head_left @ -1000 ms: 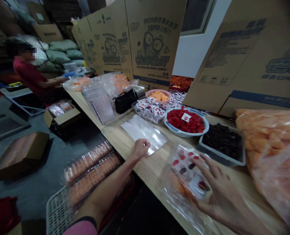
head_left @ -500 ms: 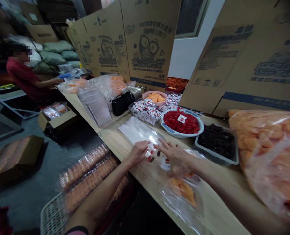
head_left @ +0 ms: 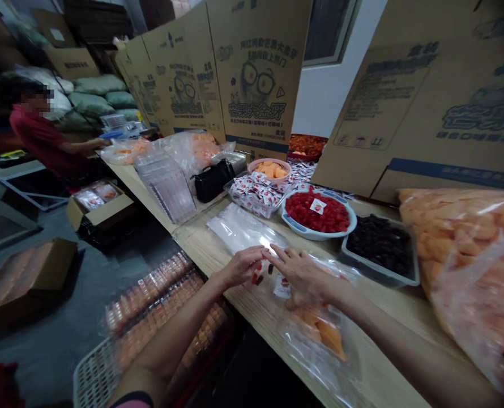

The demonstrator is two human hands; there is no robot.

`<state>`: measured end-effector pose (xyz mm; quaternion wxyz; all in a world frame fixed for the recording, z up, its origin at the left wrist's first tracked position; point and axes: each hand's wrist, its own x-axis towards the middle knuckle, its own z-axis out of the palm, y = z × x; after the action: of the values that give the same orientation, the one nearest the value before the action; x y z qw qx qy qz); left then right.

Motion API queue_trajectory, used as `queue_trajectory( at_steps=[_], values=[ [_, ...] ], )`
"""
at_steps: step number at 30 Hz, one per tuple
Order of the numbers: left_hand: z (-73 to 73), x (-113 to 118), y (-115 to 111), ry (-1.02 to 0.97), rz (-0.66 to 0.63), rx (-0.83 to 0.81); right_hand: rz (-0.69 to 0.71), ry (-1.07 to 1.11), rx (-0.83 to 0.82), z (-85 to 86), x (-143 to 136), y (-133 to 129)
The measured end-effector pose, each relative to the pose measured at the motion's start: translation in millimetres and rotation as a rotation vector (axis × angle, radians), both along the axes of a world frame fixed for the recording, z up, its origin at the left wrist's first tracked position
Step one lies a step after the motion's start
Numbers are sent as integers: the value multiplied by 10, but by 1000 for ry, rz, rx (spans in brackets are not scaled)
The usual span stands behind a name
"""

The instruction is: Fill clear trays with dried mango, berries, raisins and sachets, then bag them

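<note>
My left hand (head_left: 244, 266) is closed, its bent fingers at the edge of a clear plastic bag on the wooden table. Red and dark candies (head_left: 259, 274) and a small white printed packet (head_left: 282, 287) show by my hands, seemingly inside the bag. My right hand (head_left: 299, 276) reaches over the bag with its fingers spread, their tips close to my left fingers. Below the right wrist lies a clear plastic bag (head_left: 326, 334) with orange pieces in it. Flat clear bags (head_left: 243, 226) lie stacked just beyond my hands.
Behind stand a bowl of red candies (head_left: 317, 212), a tub of black candies (head_left: 379, 246), a tray of packets (head_left: 256, 192) and a black pouch (head_left: 213, 180). A large bag of orange pieces (head_left: 468, 255) is at right. A person (head_left: 43, 130) works at far left.
My left hand has moved slightly right, its fingers now nearly meeting my right fingertips. My right hand stays spread over the bag.
</note>
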<state>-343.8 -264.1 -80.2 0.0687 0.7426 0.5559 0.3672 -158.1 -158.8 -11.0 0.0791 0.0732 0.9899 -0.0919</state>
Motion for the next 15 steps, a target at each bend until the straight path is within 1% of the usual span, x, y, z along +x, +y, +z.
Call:
queue_trajectory(
  at_steps=[2, 4, 9, 11, 15],
  values=[
    [9, 0, 2, 10, -1, 8, -36, -9, 5, 5, -10, 33],
    [-4, -3, -15, 46, 39, 14, -73, -18, 13, -9, -7, 66],
    [-60, -8, -110, 182, 251, -50, -134, 32, 60, -69, 40, 70],
    [-65, -4, -143, 171, 298, -70, -170, 55, 69, -75, 55, 52],
    [-29, 1, -168, 54, 287, -1, -202, 63, 121, -55, 69, 24]
  ],
)
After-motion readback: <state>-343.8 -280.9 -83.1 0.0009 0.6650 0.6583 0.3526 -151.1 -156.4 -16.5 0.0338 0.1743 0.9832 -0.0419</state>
